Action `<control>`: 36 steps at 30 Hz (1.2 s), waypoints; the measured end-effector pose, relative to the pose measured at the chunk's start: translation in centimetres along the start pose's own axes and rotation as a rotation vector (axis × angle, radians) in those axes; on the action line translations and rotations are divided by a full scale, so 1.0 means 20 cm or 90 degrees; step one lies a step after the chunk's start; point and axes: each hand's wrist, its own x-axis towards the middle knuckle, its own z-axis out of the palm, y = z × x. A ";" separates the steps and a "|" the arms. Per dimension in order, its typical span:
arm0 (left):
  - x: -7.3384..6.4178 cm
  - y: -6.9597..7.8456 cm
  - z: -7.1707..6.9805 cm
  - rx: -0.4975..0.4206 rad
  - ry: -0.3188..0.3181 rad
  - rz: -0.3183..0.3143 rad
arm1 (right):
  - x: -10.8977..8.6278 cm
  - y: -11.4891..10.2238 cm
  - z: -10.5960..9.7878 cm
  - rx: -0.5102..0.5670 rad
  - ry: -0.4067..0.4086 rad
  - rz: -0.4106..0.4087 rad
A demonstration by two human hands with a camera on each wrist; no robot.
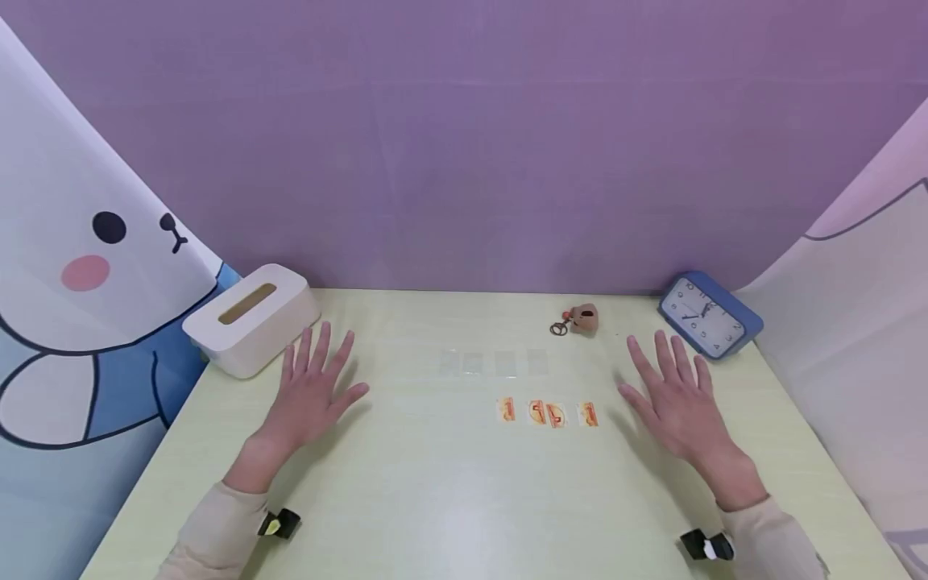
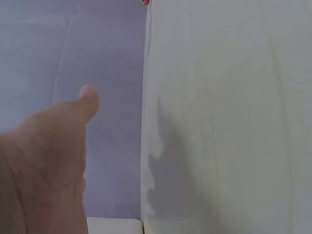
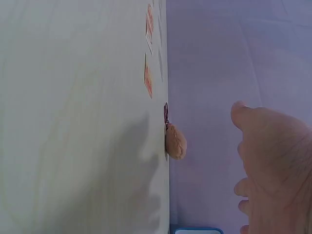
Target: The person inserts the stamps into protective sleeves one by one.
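My left hand (image 1: 308, 403) is spread with straight fingers over the left part of the table, just in front of the white tissue box (image 1: 254, 318). On the other side my right hand (image 1: 677, 407) is spread the same way, nearest to the blue clock (image 1: 709, 316). Neither holds anything. Between them lies a row of small orange-and-white printed pieces (image 1: 556, 415), apart from both hands. Behind these is a row of clear, thin square pieces (image 1: 505, 364). A brown plush keychain (image 1: 584, 319) with a metal ring lies farther back; the right wrist view shows this keychain (image 3: 175, 142) too.
The pale wooden table (image 1: 435, 483) ends at a purple cloth backdrop (image 1: 464, 161). Printed cloth with a cartoon animal (image 1: 87, 306) hangs along the left side, and pale cloth (image 1: 848, 338) along the right. Both wrists carry small black devices (image 1: 288, 524).
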 end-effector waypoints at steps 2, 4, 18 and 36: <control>0.01 0.01 0.01 -0.006 0.001 -0.002 | 0.00 -0.01 0.00 -0.002 0.008 -0.007; 0.01 0.02 0.03 -0.019 -0.001 -0.007 | 0.01 -0.02 0.00 -0.006 0.019 -0.014; 0.11 0.18 0.17 -0.140 0.022 -0.006 | 0.10 -0.21 0.07 0.025 0.110 -0.074; 0.26 0.39 0.36 -0.317 0.069 -0.092 | 0.19 -0.47 0.24 0.111 0.084 -0.137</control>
